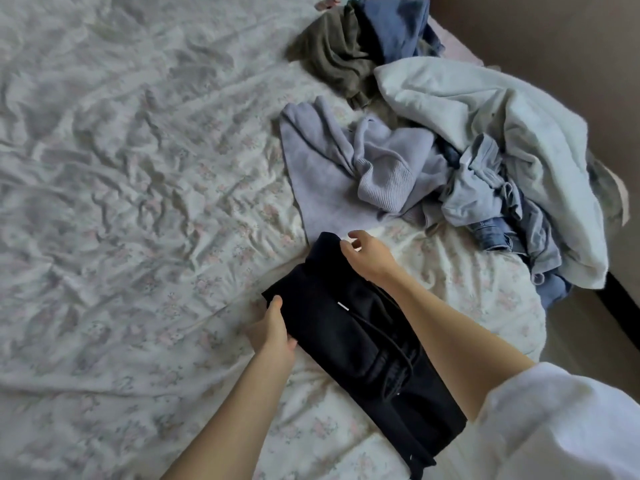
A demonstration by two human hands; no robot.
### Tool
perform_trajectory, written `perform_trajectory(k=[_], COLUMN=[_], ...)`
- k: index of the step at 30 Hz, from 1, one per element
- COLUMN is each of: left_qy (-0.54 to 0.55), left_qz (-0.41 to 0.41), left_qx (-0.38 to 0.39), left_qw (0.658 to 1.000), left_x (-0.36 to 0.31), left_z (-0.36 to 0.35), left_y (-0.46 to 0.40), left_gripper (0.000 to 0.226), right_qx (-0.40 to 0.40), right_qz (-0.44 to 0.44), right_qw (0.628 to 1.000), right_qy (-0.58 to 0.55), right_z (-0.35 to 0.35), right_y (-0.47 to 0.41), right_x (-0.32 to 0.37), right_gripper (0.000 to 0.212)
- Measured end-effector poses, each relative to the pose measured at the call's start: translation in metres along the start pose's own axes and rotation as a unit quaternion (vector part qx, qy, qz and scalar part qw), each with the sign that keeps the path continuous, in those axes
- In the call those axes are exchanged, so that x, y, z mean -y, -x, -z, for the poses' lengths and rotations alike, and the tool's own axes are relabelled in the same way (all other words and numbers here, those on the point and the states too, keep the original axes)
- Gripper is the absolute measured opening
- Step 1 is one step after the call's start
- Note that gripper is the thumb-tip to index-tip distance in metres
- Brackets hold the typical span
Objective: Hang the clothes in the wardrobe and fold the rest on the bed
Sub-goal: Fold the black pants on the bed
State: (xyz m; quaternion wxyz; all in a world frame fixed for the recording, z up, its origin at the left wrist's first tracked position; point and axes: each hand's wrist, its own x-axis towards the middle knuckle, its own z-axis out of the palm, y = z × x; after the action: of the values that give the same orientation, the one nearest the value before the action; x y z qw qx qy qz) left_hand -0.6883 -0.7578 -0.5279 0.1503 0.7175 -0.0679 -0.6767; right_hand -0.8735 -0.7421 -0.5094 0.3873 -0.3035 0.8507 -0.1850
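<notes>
The left hand (pixel 273 336) grips the near-left edge of the black garment (pixel 349 327), thumb lying on top of the cloth and the other fingers tucked out of sight beneath it. The right hand (pixel 367 252) is at the garment's far end, fingers loosely curled with thumb and forefinger close together over the top corner; it seems to pinch the fabric there, though the contact is hard to make out. The black garment is one piece, folded into a long narrow strip with a drawstring showing, and it lies flat on the bed (pixel 121 202), running from the near right toward the middle.

Beyond it sits the unfolded heap, at the bed's far right edge. Six separate pieces can be counted: a lavender sweatshirt (pixel 332 168) just past the right hand, a large pale white garment (pixel 485 133) draped over the heap, a light blue shirt (pixel 474 188) and blue jeans (pixel 495 233) partly under it, and farther back an olive green garment (pixel 332 53) touching a dark blue one (pixel 394 26). A white sleeve (pixel 554 427) covers the right upper arm.
</notes>
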Motion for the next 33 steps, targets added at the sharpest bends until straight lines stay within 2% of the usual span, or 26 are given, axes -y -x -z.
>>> perform_trajectory(k=[3,5,7,9,12,16,20,23,25,28,31,33], left_qy=[-0.02,-0.061,-0.09,-0.109,-0.134,-0.071,-0.002,0.048,0.075,0.083,0.037,-0.004], left_qz=[-0.04,-0.074,-0.124,-0.178,-0.226,-0.193,-0.154,-0.142,-0.143,-0.123,-0.09,-0.086], left_qx=[-0.047,-0.043,-0.07,-0.101,-0.112,-0.104,-0.071,-0.061,-0.063,-0.059,-0.034,-0.018], left_qw=[0.998,0.994,0.986,0.973,0.958,0.973,0.986,0.987,0.985,0.987,0.995,0.996], left_x=[-0.005,-0.008,-0.009,-0.009,-0.009,-0.012,-0.015,-0.018,-0.019,-0.02,-0.026,-0.033], left_z=[-0.003,-0.007,-0.013,-0.018,-0.023,-0.015,-0.004,0.004,0.005,0.003,0.007,0.011], left_y=[-0.002,-0.003,-0.001,0.004,0.011,0.013,0.013,0.012,0.013,0.012,0.003,-0.004], left_gripper=[0.022,0.031,0.041,0.033,0.027,0.015,0.012,0.012,0.012,0.011,0.014,0.024], right_qx=[0.034,0.026,-0.01,-0.028,-0.03,-0.075,-0.108,-0.171,-0.191,-0.142,-0.052,-0.034], right_qz=[-0.003,0.007,0.043,0.059,0.037,0.04,0.027,0.046,0.062,0.038,-0.014,-0.028], right_qw=[0.999,0.998,0.994,0.994,0.998,0.995,0.993,0.98,0.974,0.976,0.967,0.975], right_qy=[0.028,0.061,0.101,0.087,0.051,0.049,-0.026,-0.088,-0.108,-0.164,-0.249,-0.216], right_z=[-0.005,-0.01,-0.018,-0.025,-0.027,-0.023,-0.011,0.002,0.007,0.006,0.007,0.011], right_y=[-0.013,-0.012,-0.005,0.002,0.003,0.0,-0.001,-0.002,0.0,0.0,-0.008,-0.014], right_x=[0.005,0.007,0.006,0.003,0.001,0.005,0.002,-0.002,-0.004,-0.005,-0.005,0.0], right_gripper=[0.039,0.035,0.03,0.034,0.029,0.03,0.03,0.039,0.036,0.018,0.029,0.035])
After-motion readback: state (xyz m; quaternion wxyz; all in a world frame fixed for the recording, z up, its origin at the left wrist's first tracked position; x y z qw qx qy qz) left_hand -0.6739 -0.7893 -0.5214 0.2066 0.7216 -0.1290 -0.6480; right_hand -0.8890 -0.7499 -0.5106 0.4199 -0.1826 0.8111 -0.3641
